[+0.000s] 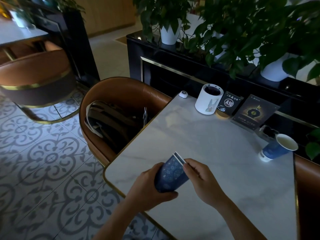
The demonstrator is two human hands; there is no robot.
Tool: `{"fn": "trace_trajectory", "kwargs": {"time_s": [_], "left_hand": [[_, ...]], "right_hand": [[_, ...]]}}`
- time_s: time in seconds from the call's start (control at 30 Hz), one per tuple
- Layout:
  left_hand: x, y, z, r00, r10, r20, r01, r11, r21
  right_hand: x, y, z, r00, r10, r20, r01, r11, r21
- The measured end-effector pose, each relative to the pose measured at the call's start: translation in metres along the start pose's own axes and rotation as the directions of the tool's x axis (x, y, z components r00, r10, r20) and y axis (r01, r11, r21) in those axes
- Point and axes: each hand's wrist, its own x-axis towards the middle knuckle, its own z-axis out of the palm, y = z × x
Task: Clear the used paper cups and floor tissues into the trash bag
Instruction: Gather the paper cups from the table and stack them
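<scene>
Two blue patterned paper cups, nested into a stack [171,174], are held over the near left corner of the white marble table [216,153]. My left hand [150,189] wraps around the base of the stack. My right hand [202,181] pinches the white rims at the top with its fingertips. A third blue paper cup [277,148] stands tilted at the table's far right edge, its mouth open upward. No trash bag and no tissues are in view.
A white cylindrical holder [208,100], an A10 table sign [228,103], a dark menu card [254,111] and a small call button [183,94] stand along the table's back. A brown chair [124,90] holding a backpack [110,122] sits left. Potted plants [169,32] line a black divider. Patterned floor tiles lie left.
</scene>
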Motion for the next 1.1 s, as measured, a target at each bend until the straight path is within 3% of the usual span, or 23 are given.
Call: {"fn": "trace_trajectory", "kwargs": {"time_s": [0.57,0.87,1.1], "left_hand": [[0.029,0.058,0.048,0.993,0.055,0.107,-0.06,0.997,0.047],[0.061,0.097,0.097,0.977,0.08,0.198,-0.092,0.994,0.052],[0.082,0.113,0.121,0.98,0.078,0.181,-0.084,0.996,0.025]], "right_hand": [[-0.036,0.033,-0.047,0.963,-0.093,-0.255,0.037,0.975,-0.218],[-0.062,0.066,-0.112,0.946,0.068,-0.316,-0.088,0.995,-0.049],[-0.059,0.112,-0.2,0.851,0.185,-0.492,-0.224,0.974,-0.022]]}}
